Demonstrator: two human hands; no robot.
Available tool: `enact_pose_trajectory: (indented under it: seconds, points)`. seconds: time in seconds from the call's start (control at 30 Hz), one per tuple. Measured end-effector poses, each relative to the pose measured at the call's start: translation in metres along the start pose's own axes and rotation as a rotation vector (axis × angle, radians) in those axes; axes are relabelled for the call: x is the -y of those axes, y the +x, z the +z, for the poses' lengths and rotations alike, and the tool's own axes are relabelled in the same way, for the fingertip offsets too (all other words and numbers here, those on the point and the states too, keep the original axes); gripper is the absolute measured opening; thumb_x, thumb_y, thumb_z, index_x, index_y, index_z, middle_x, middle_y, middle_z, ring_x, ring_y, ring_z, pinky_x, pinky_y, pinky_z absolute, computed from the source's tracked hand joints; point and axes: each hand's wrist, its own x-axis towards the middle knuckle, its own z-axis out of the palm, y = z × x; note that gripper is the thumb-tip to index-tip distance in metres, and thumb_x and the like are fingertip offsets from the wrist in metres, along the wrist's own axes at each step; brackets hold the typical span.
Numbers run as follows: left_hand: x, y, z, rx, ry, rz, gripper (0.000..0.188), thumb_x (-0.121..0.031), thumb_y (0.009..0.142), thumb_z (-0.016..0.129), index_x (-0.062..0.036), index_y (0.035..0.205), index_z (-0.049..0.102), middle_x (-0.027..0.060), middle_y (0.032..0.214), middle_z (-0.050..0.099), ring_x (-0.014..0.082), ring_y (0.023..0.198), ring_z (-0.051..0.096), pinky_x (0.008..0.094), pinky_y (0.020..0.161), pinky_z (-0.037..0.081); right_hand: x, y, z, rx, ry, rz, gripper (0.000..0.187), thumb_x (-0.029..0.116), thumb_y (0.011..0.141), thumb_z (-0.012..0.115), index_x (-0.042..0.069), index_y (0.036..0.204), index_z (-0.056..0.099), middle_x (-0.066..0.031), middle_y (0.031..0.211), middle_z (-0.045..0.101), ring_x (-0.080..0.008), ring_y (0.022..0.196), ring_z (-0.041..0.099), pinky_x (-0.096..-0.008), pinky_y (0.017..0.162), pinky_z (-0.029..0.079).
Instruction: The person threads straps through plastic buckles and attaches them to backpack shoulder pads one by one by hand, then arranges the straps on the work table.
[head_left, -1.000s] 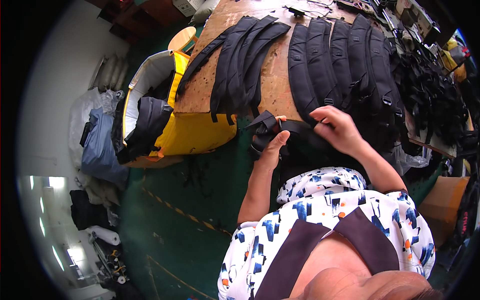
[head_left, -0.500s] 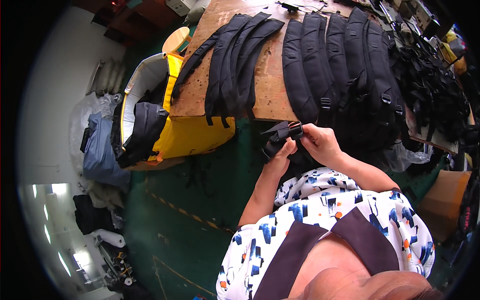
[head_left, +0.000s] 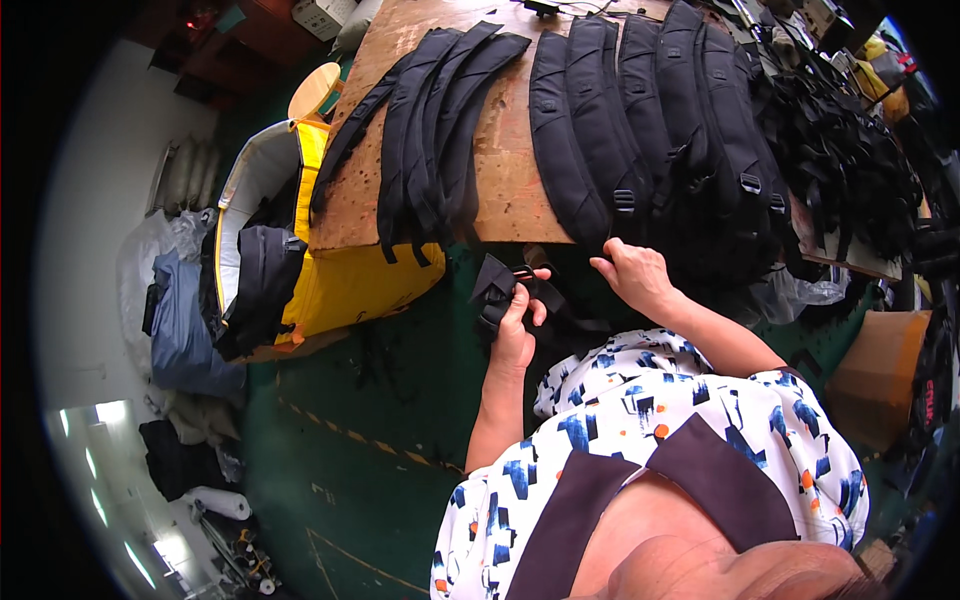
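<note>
My left hand [head_left: 516,322] grips a black webbing strap with a buckle [head_left: 498,283], held below the front edge of the wooden worktable [head_left: 505,160]. My right hand [head_left: 632,275] rests by the table's edge with fingers bent, touching the lower end of a black padded shoulder strap [head_left: 570,150]. Several more padded straps [head_left: 690,110] lie side by side to its right. A second group of narrower black straps [head_left: 430,120] lies fanned on the table's left part.
A yellow bin [head_left: 340,270] with black fabric [head_left: 255,285] hanging over its rim stands left of the table. A heap of black buckled webbing [head_left: 850,150] fills the table's right end. A cardboard box [head_left: 880,375] sits at right. The floor is green [head_left: 350,420].
My hands came down off the strap pile to the table's front edge. The left hand now holds the buckled webbing lower; the right hand has let go of it and moved right.
</note>
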Motion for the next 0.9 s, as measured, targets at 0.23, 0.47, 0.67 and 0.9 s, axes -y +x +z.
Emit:
enact_pose_trajectory:
  seconds: [0.23,0.47,0.67,0.9]
  points:
    - [0.029,0.008,0.008,-0.03,0.161,-0.054,0.018,-0.025,0.089,0.055,-0.0086,0.097,0.057,0.0075,0.085,0.064,0.0031,0.046,0.037,0.0172,0.041,0.03,-0.009,0.017,0.019,-0.055,0.02,0.098,0.032,0.031,0.078,0.066,0.002,0.067,0.057,-0.012,0.059,0.06,-0.0234,0.055,0.061,-0.0318,0.05,0.047]
    - [0.037,0.012,0.005,0.051,0.17,-0.076,0.022,-0.028,0.088,0.057,-0.0082,0.096,0.059,0.0061,0.085,0.064,0.0039,0.048,0.038,0.0179,0.042,0.03,-0.004,0.026,0.004,0.515,1.638,0.669,0.01,0.015,0.086,0.06,0.007,0.082,0.055,-0.0021,0.065,0.057,-0.0049,0.048,0.047,-0.0153,0.042,0.035]
    - [0.024,0.011,0.023,0.08,0.256,-0.039,0.023,-0.025,0.086,0.06,-0.0059,0.098,0.06,0.0026,0.082,0.063,0.0049,0.049,0.041,0.0189,0.043,0.033,0.002,0.028,0.001,0.457,1.51,0.651,0.012,0.015,0.084,0.062,0.006,0.081,0.055,-0.0036,0.065,0.057,-0.0058,0.049,0.05,-0.0153,0.041,0.034]
    - [0.024,0.011,0.016,0.072,0.28,-0.169,0.027,-0.02,0.084,0.062,-0.0084,0.108,0.057,0.0006,0.082,0.062,0.0015,0.048,0.038,0.0178,0.04,0.029,-0.005,0.027,0.003,0.622,1.552,0.669,0.014,0.017,0.083,0.063,0.005,0.077,0.057,-0.001,0.062,0.053,-0.0041,0.045,0.042,-0.0151,0.039,0.028]
